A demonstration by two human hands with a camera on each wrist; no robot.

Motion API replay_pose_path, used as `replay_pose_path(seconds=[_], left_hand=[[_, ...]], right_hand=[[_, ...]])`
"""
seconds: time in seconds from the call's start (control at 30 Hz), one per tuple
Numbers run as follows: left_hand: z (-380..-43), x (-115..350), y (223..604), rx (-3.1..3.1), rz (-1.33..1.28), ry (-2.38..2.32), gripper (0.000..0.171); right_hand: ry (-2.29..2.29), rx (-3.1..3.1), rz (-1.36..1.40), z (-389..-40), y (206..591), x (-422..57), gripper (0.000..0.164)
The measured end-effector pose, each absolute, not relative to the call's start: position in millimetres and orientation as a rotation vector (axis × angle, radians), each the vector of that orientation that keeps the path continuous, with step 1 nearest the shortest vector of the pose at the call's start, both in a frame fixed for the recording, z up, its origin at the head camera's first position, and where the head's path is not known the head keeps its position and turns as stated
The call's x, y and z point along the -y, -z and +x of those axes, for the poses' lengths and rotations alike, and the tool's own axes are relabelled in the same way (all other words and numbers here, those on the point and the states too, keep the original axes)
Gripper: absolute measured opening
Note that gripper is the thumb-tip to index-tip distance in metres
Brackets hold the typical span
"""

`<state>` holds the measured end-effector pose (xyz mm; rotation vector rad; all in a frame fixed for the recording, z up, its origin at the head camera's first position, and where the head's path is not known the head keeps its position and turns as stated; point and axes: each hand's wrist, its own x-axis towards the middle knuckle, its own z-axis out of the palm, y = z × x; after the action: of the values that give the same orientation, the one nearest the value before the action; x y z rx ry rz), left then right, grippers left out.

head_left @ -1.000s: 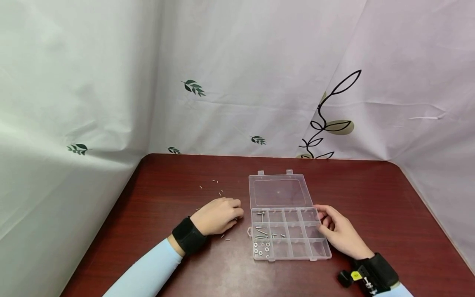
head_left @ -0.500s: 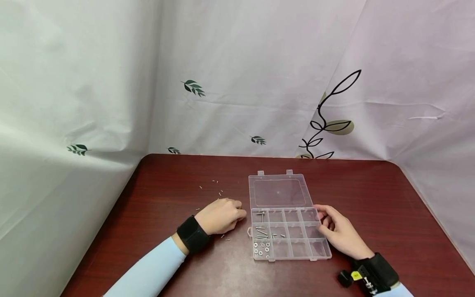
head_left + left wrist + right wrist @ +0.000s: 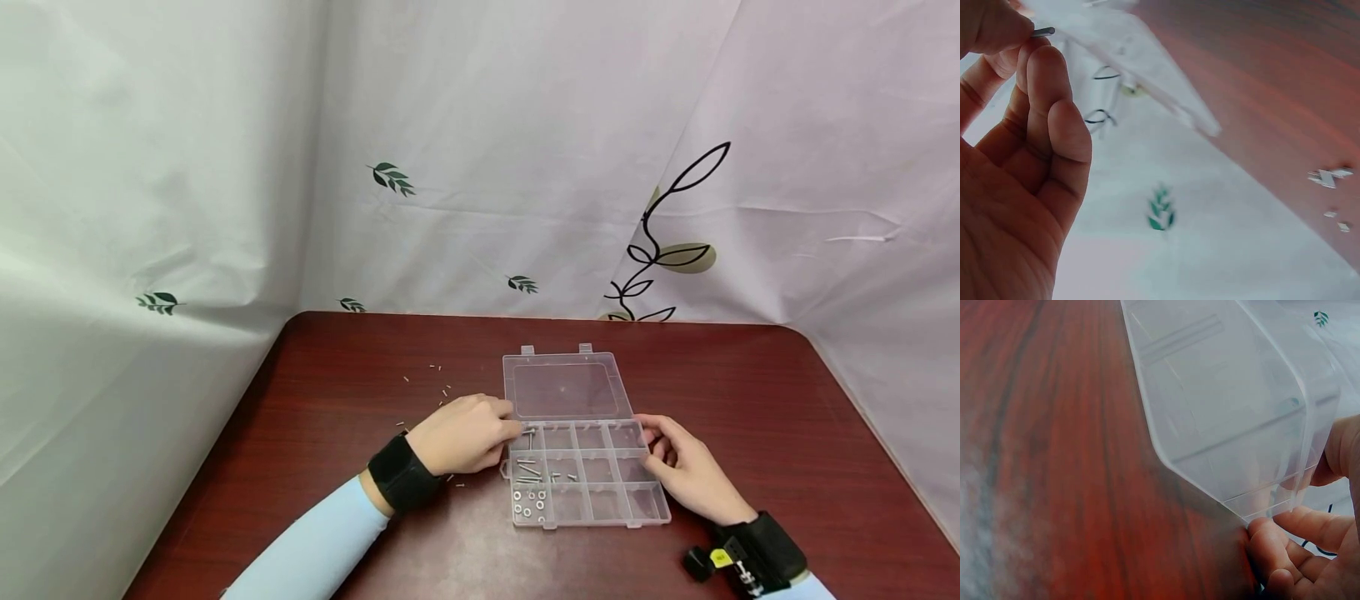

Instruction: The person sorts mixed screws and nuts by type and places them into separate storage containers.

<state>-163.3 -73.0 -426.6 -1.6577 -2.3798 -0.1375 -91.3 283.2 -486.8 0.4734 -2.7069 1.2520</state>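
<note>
My left hand [image 3: 465, 435] pinches a small metal screw [image 3: 1043, 32] between thumb and index finger; only its shank end shows in the left wrist view. That hand is over the left edge of the clear compartment box [image 3: 606, 502], by its back left compartment. The box's lid [image 3: 567, 386] is folded back on the table. Long screws [image 3: 528, 468] lie in the left compartments, and small ring-shaped nuts or washers [image 3: 540, 504] in the front left one. My right hand [image 3: 692, 468] grips the box's right side [image 3: 1260, 450], thumb against the wall and fingertips low at its corner.
Several tiny screws [image 3: 1327, 177] lie scattered on the red-brown table [image 3: 735, 375], left of the box and behind my left hand. A white leaf-printed cloth [image 3: 480, 167] hangs behind the table and along its sides.
My left hand has moved right and slightly away from me, from the bare table to the box's left edge. The right hand and the box have stayed in place.
</note>
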Motion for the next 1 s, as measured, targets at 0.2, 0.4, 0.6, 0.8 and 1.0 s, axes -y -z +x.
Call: replay_pose_path(seconds=[0.2,0.4,0.6,0.8,1.0], left_hand=[[-151.1,47.5,412.7,2.296,-1.717,0.097,0.012],[-137.1,23.3,408.0,2.235,-1.783,0.048,0.012],[-126.6,7.1,408.0,2.174,-1.834,0.049,0.011],[-121.0,0.2,409.1,2.149,-1.847,0.053,0.011],[-118.9,-1.6,410.0,2.154,-1.843,0.038,0.012]], right_hand=[[-1.258,2.703,0.478,-92.2,489.2,-285.0,0.051],[-1.262,2.702,0.481,-92.4,491.4,-285.6,0.051],[-1.264,2.697,0.476,-91.9,490.0,-284.7,0.051],[-1.271,2.701,0.473,-91.1,489.1,-283.9,0.05],[-1.27,2.702,0.478,-91.0,489.6,-284.8,0.05]])
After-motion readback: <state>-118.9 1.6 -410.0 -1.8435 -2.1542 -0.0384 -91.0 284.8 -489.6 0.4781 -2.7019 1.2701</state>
